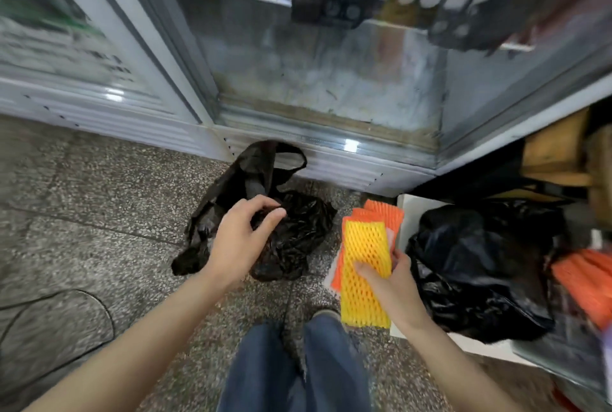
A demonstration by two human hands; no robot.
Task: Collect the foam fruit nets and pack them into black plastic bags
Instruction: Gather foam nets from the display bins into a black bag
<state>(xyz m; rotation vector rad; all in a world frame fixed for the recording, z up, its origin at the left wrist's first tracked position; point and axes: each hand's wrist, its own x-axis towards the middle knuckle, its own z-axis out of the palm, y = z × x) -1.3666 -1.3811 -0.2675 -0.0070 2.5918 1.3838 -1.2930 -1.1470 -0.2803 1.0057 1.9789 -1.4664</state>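
Note:
A crumpled black plastic bag (291, 233) with loop handles lies on the speckled floor in front of a glass-door fridge. My left hand (240, 239) hovers over its left part, fingers curled and apart, holding nothing. My right hand (394, 282) grips a flat stack of foam fruit nets (364, 256), a yellow one on top and orange ones under it, just right of the bag. A second, fuller black bag (477, 266) sits at the right. More orange nets (589, 282) lie at the far right edge.
The fridge base (331, 163) and its open door (99, 57) bound the far side. A white box (410, 213) holds the fuller bag. A black cable (66, 309) curls on the floor at left. My legs in jeans (294, 368) stand below.

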